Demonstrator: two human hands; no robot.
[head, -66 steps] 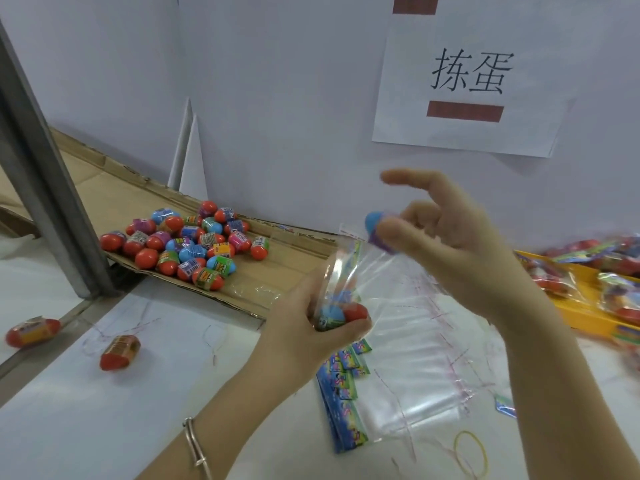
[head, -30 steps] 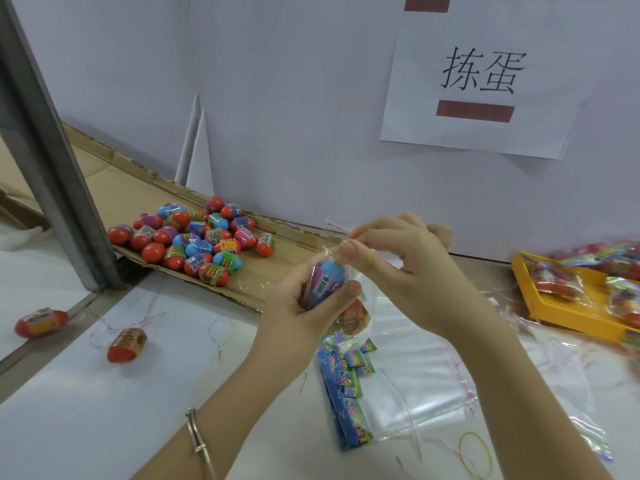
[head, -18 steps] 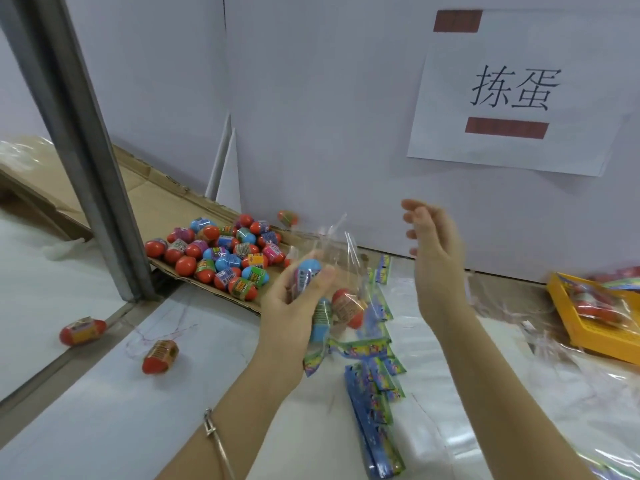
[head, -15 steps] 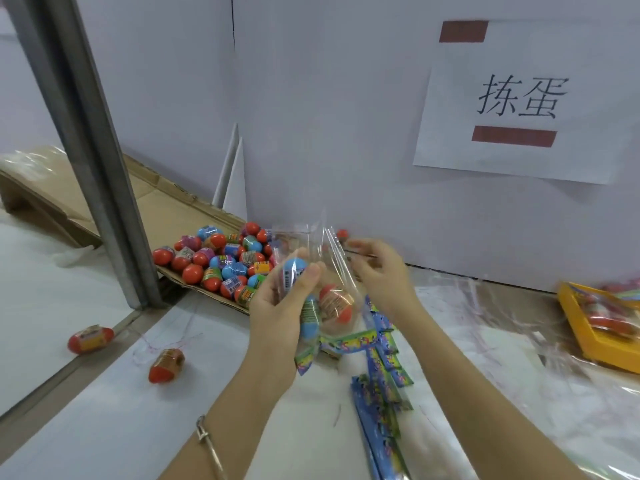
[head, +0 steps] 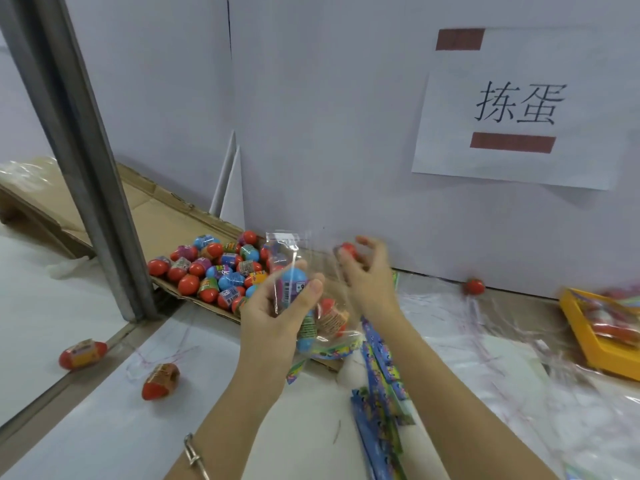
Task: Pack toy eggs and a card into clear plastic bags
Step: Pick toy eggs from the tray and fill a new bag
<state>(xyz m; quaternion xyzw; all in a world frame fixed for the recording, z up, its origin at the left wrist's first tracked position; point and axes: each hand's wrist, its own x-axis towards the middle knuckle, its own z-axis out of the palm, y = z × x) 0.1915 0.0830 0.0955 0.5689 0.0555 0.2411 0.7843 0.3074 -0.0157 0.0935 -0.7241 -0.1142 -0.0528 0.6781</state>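
My left hand [head: 277,313] grips a clear plastic bag [head: 304,292] upright at the table's middle. Inside it lie a blue egg [head: 294,285], a red egg [head: 330,315] and a colourful card [head: 332,349] at the bottom. Just right of the bag's mouth, my right hand [head: 367,275] pinches a red toy egg [head: 347,250] in its fingertips. A pile of toy eggs [head: 214,268] sits on a cardboard sheet [head: 162,223] behind the left hand. A row of blue cards [head: 381,393] lies on the table below the right forearm.
A grey metal post [head: 86,161] stands at left. Two loose eggs [head: 161,381] [head: 82,354] lie on the white table at left, another [head: 474,286] by the back wall. A yellow tray [head: 588,337] with filled bags is at right. Flat clear bags [head: 485,358] cover the right side.
The right hand let go of the bag's mouth, reached to the back and now holds a red egg beside the bag. The left hand kept holding the bag.
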